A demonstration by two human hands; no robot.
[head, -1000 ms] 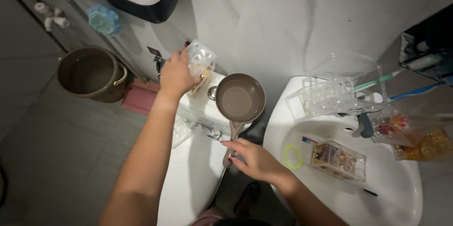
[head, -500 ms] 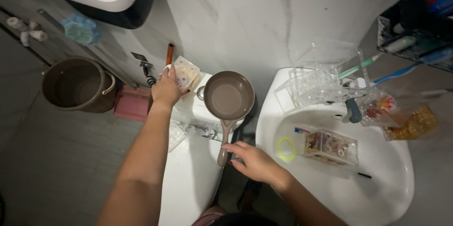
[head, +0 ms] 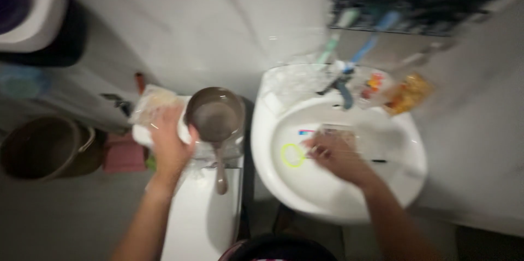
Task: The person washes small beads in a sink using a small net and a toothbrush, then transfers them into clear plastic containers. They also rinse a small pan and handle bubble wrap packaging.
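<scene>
Both hands are working apart: the left hand [head: 169,144] is resting on a clear plastic box [head: 152,104] at the back of the white toilet tank [head: 199,223], just beside the brown dipper [head: 214,115], though blur is hiding whether the fingers are clamping it, while the right hand [head: 334,154] is reaching down into the white sink [head: 338,195] and touching a small clear box [head: 337,133] near a yellow-green ring [head: 293,155]. With the dipper sitting so close, a nudge from the left hand is risking tipping it off the tank. The loosely covered box is also looking liable to slip towards the floor.
</scene>
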